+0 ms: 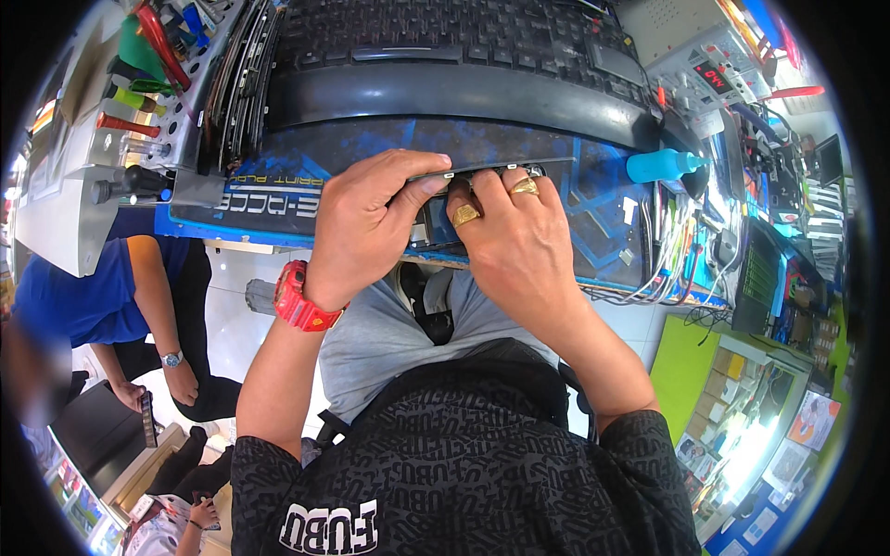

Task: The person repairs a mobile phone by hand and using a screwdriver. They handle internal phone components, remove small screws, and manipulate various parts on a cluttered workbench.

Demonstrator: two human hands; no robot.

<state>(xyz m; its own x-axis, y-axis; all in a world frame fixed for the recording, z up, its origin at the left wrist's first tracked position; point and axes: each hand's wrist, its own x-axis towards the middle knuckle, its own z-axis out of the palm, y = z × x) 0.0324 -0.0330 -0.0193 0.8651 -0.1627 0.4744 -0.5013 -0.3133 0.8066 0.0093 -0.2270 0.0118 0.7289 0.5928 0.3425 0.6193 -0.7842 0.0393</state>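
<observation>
My left hand [371, 218], below a red wristwatch, pinches a thin dark flat panel [562, 160] between thumb and fingers at the front edge of a blue-and-black mat [264, 190]. My right hand [505, 232], wearing gold rings, has its fingers curled at a dark piece directly beside that panel. What exactly those fingers grip is hidden. The panel is tilted up, and more dark parts show between my hands.
A keyboard [464, 42] lies beyond the mat. A tool holder [176, 130] is at left. At right are a teal bottle [660, 165], cables [649, 283] and a meter [709, 76]. A co-worker [111, 306] sits at left, another person [167, 533] lower left.
</observation>
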